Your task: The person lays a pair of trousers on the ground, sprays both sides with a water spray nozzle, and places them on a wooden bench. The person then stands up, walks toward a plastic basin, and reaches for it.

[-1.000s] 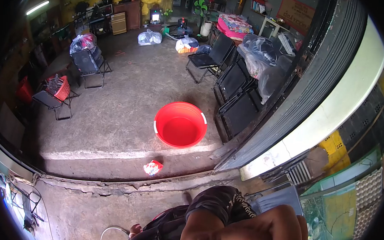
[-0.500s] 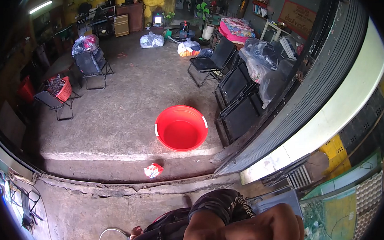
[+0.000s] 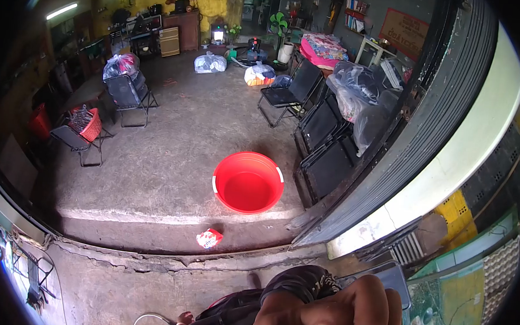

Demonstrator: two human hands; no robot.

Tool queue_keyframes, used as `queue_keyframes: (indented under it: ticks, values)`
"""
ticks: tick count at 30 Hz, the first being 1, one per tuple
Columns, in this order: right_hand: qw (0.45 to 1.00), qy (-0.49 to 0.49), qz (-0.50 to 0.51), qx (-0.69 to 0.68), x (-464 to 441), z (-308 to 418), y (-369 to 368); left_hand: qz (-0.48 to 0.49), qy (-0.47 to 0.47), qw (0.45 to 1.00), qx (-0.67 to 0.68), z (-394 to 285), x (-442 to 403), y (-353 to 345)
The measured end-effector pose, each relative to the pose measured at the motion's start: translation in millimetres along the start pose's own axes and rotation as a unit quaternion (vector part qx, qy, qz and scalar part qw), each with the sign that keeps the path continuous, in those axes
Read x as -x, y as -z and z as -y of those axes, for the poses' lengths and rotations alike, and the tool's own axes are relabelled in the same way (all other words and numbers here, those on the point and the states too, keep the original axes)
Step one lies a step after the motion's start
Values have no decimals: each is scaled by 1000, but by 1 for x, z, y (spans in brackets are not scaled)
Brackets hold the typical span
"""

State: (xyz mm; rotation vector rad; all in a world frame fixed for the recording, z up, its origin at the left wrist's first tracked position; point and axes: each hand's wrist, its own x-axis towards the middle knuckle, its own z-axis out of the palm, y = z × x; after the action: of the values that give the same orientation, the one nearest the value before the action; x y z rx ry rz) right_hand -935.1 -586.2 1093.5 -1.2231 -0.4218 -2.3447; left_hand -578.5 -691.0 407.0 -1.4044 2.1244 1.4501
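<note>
Close to the camera at the bottom right, my right hand [image 3: 352, 311] is large in view with its fingers curled. Whatever it holds, if anything, is hidden. Dark clothing [image 3: 228, 314] with pale lettering lies behind and beside it. At the bottom edge, my left hand [image 3: 185, 320] shows small and partly covered by the clothing. Its fingers appear closed at the end of a thin pale hose [image 3: 147, 317], which curves away to the left. Ahead, a red-and-white packet [image 3: 209, 238] lies on the step. Just beyond it stands a round red basin [image 3: 248, 183] with white handles.
A raised concrete step [image 3: 151, 217] crosses in front. Black folding chairs [image 3: 327, 166] lean along the right by a folded metal shutter [image 3: 431, 142]. On the left, a chair holds a red basket [image 3: 91, 127]. Stuffed plastic bags [image 3: 210, 63] sit farther back.
The view has tilted up slightly, so the room, basin and packet appear lower. My right hand has shifted a little and its curled fingers show more plainly. Basin and packet remain on the floor.
</note>
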Motion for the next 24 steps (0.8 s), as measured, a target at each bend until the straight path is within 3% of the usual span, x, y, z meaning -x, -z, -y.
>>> queue_keyframes:
  ticks: [1,2,3,5,6,7,8,10,11,13,16,17,18,19,20,21,22,23,24]
  values:
    - [1000,-9,-5,4,-1,-3,1,4,153,924,351,-3,2,-2]
    - [1000,-19,-11,7,-2,-7,3,4,153,924,351,-3,2,-2]
    - [992,81,65,-65,-7,-23,12,11,127,935,331,-2,2,-2]
    - [964,179,140,-136,-3,-19,20,18,102,945,311,-2,1,-2]
    - [991,79,103,-18,8,5,18,19,2,995,103,2,-1,-1]
    - [996,32,70,34,8,5,26,-21,-90,989,-113,3,0,0]
    - [995,-18,41,84,9,5,34,0,-13,1000,26,3,0,-3]
    - [989,-26,-63,130,-11,-18,73,-28,145,936,320,-1,3,-9]
    - [970,-41,-143,191,-17,-24,91,-28,141,934,327,-1,3,-10]
    - [947,-87,-258,168,-16,-26,129,-24,132,930,341,-9,7,-8]
    - [948,-87,-263,159,0,-25,176,-51,169,918,354,-13,16,-8]
    - [949,-90,-260,153,3,-26,179,6,130,974,186,-12,19,2]
    - [944,-96,-273,159,5,-26,180,49,74,996,-23,-6,21,10]
    - [937,-105,-289,167,7,-25,182,67,11,978,-196,-8,26,23]
    - [939,-112,-283,158,9,-24,184,65,36,982,-176,-11,31,25]
    - [939,-120,-284,154,10,-23,185,52,117,992,-13,-15,37,27]
    - [936,-124,-286,164,11,-23,187,28,203,961,184,-22,42,29]
    - [933,-126,-288,173,13,-23,188,10,245,931,269,-21,42,30]
    - [935,-123,-280,179,14,-25,190,4,226,941,250,-21,38,33]
